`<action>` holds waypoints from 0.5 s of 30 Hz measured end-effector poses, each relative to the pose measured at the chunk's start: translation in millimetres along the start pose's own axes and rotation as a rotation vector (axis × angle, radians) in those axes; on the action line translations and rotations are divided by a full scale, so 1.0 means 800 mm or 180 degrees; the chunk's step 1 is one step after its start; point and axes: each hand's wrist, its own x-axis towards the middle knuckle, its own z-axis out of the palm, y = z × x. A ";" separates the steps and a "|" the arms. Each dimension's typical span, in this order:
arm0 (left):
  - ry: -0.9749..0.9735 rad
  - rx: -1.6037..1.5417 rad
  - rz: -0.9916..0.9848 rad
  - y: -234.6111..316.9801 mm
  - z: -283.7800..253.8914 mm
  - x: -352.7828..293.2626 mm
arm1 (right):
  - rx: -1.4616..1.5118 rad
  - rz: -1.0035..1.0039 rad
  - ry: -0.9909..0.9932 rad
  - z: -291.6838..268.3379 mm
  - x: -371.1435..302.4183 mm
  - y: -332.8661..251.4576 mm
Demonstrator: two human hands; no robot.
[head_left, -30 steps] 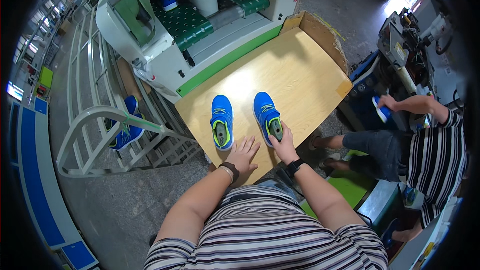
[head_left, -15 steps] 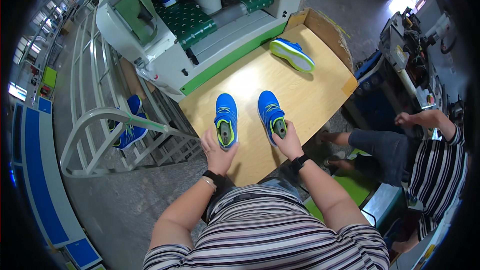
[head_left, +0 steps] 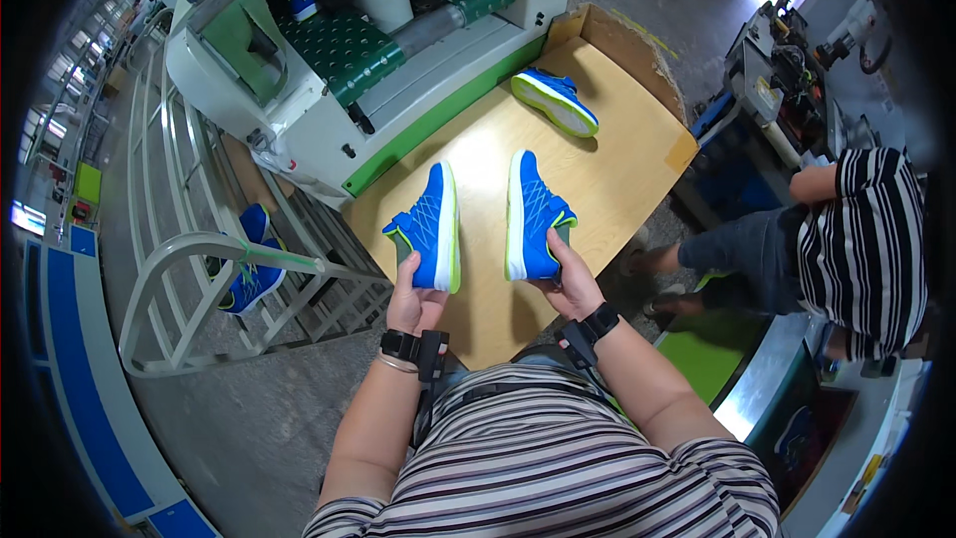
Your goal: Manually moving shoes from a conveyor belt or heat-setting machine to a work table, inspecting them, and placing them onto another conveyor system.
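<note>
My left hand point(head_left: 414, 301) grips a blue sneaker point(head_left: 422, 229) by its heel, thumb at the collar and fingers under the heel. The shoe is tipped on its side, with its white and lime sole edge facing right. A matching blue sneaker point(head_left: 536, 207) is held at the heel by my right hand point(head_left: 572, 285), turned so its sole edge faces left. The two shoes are apart, toes pointing away from me, above the wooden table point(head_left: 478, 324). Farther off on the table lies a third blue sneaker point(head_left: 558, 102), tilted with part of its sole showing.
Beyond the table stands a machine with a green conveyor belt point(head_left: 344, 60), a white bucket point(head_left: 384, 2) and more shoes. A metal rack point(head_left: 159, 269) at the left holds blue shoes point(head_left: 251, 279). Cardboard point(head_left: 637, 55) edges the table's far right. Another person point(head_left: 856, 249) is at the right.
Both sneakers have turned from soles down onto their sides, their sole edges now facing each other. My grip has shifted around the heels. The other person's arm and body have moved.
</note>
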 end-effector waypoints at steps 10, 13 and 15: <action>0.0014 -0.0147 0.0599 0.002 0.070 -0.014 | -0.0096 -0.0585 -0.0231 0.102 -0.022 -0.007; 0.0021 -0.0162 0.0697 0.004 0.073 -0.019 | -0.0135 -0.0577 -0.0243 0.108 -0.022 -0.008; -0.0016 -0.0132 0.0697 0.008 0.076 -0.024 | -0.0222 -0.0559 -0.0226 0.111 -0.023 -0.008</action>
